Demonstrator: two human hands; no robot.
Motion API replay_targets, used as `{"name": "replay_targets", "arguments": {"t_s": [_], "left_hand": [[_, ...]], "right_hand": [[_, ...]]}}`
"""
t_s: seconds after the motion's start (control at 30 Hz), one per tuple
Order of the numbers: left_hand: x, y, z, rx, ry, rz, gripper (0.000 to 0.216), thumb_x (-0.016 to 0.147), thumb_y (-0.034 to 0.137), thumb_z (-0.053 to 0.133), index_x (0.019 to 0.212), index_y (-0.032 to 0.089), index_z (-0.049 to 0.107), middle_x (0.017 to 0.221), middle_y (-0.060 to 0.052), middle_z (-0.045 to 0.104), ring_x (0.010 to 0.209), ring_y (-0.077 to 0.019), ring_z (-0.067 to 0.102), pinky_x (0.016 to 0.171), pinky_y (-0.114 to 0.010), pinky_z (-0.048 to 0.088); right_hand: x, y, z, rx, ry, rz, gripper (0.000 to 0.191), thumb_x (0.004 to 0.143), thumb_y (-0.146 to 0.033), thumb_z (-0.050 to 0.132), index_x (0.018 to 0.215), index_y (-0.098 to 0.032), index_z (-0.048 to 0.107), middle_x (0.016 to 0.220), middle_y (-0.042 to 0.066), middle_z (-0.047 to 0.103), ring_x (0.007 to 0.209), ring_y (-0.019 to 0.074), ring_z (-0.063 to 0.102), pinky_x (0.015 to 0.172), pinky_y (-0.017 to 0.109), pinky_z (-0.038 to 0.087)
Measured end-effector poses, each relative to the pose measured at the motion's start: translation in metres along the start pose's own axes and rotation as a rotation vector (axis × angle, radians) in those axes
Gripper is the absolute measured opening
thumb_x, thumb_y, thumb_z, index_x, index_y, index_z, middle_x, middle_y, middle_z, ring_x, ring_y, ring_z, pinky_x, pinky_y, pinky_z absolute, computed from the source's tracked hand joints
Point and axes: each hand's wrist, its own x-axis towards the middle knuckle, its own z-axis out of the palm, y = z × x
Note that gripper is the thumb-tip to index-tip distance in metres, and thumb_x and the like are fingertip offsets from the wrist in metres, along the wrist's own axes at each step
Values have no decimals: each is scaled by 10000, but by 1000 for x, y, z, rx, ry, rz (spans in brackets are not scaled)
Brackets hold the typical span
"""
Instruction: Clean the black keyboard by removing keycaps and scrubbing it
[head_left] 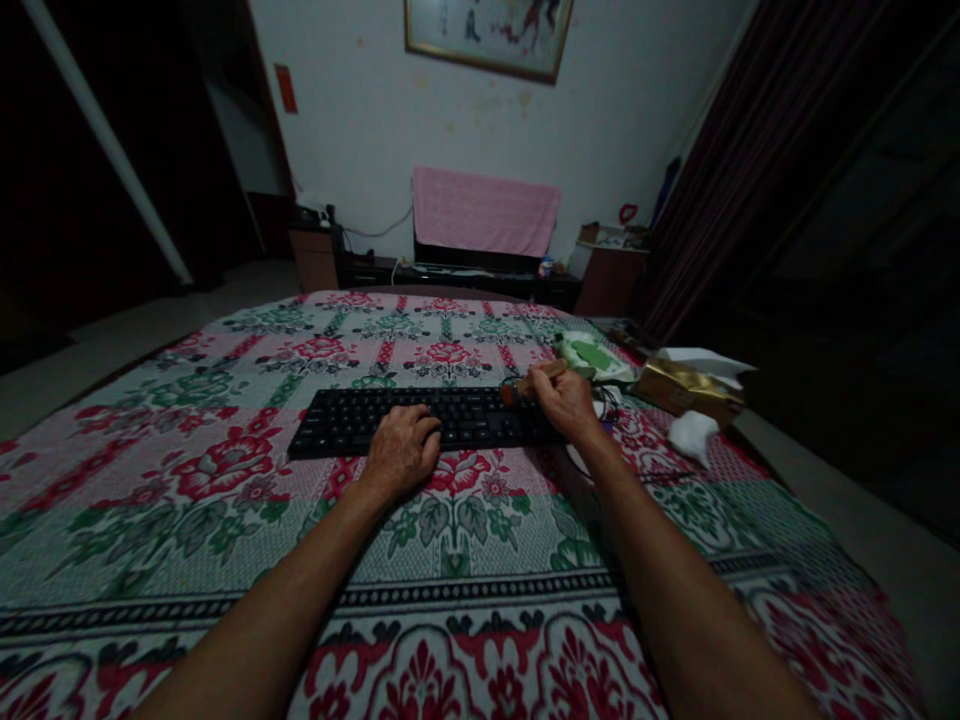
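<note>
A black keyboard (469, 425) lies on the flowered cloth (450, 560). My left hand (405, 445) rests on its near edge and middle keys, the fingers loosely bent over them and not wrapped round anything visible. Over the keyboard's right end, my right hand (561, 395) is closed round the light brown handle of a small brush (511, 394). The brush's reddish-brown head points left, close above the keys; whether it touches them I cannot tell. My right fingers partly hide the handle, and the hand covers some keys.
Right of the keyboard are a green-and-white packet (592, 355), a gold tissue box (686, 388), a crumpled white tissue (693, 437) and dark cables. A pink cloth (486, 212) hangs over something on the low cabinet by the far wall. A dark curtain hangs at right.
</note>
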Motion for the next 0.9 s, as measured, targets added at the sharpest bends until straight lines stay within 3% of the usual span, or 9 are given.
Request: {"name": "replay_targets", "arguments": {"t_s": [0.13,0.3,0.43,0.63,0.77,0.9], "left_hand": [[0,-1,1,4,-6,2,248,834,259,468,935,170,676,1044,-93,625,940,-215,532,828,-377,452],[0,-1,0,5,-16,1,241,827,260,474,934,179,675,1047,-90,623,940,-221,530,818,-375,450],[0,-1,0,-4,-11,-1,231,820,256,485,932,181,673,1042,-90,625,933,-223,531,813,-381,447],[0,0,-1,-9,-15,-4,238,834,261,468,927,181,672,1046,-89,625,947,-221,532,819,-378,443],[0,0,0,-8,-14,0,233,829,254,476,930,180,672,1047,-90,625,969,-227,530,826,-383,443],[1,-1,0,-8,-13,-1,234,827,259,481,936,179,672,1049,-89,625,949,-224,535,825,-384,447]], "right_hand": [[-5,3,18,121,18,-73,295,815,-349,439,883,-155,651,802,46,696,757,161,646,708,246,461],[-6,6,26,239,6,-30,312,825,-369,438,946,-153,627,851,55,697,753,159,659,708,249,471],[-5,4,21,131,19,-29,290,821,-348,431,837,-158,649,760,40,690,748,157,643,715,239,451],[-2,-10,-2,-117,-45,12,373,810,-314,404,507,-164,563,532,49,610,557,155,575,576,235,404],[0,-15,-11,-116,-71,59,372,795,-293,405,474,-168,547,479,48,581,492,154,535,517,245,376],[-2,-12,-3,-65,15,44,378,810,-342,411,528,-156,583,510,43,598,523,154,558,540,240,395]]}}
